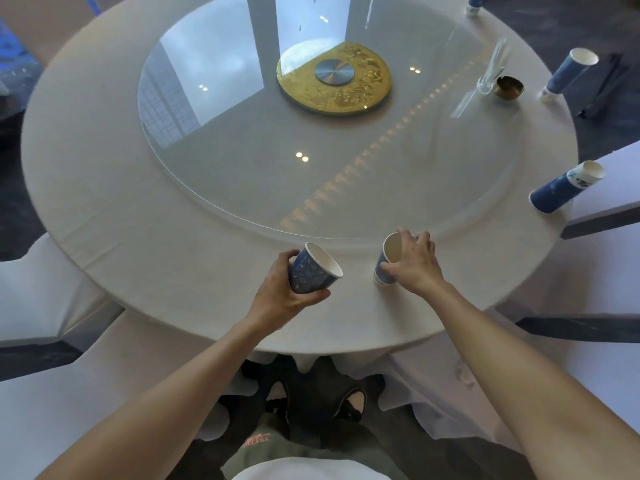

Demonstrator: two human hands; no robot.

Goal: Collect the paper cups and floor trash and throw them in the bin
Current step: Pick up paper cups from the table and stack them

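Observation:
My left hand (282, 294) grips a blue paper cup (313, 270), tilted with its white mouth facing right, just above the near edge of the round white table (138, 237). My right hand (417, 263) wraps a second blue paper cup (389, 259) that stands on the cloth, thumb on its near side and fingers on its far rim. Two more blue cups stand at the right edge, one (566, 187) near and one (569, 72) farther back. Another cup (474, 3) shows at the far edge, cut off by the frame. No bin is in view.
A glass turntable (242, 168) with a gold centre disc (334, 79) covers the table's middle. A small brass ashtray (508, 87) and a clear glass item (491, 69) sit at the right. White-covered chairs (41, 299) flank me on both sides. Dark carpet surrounds the table.

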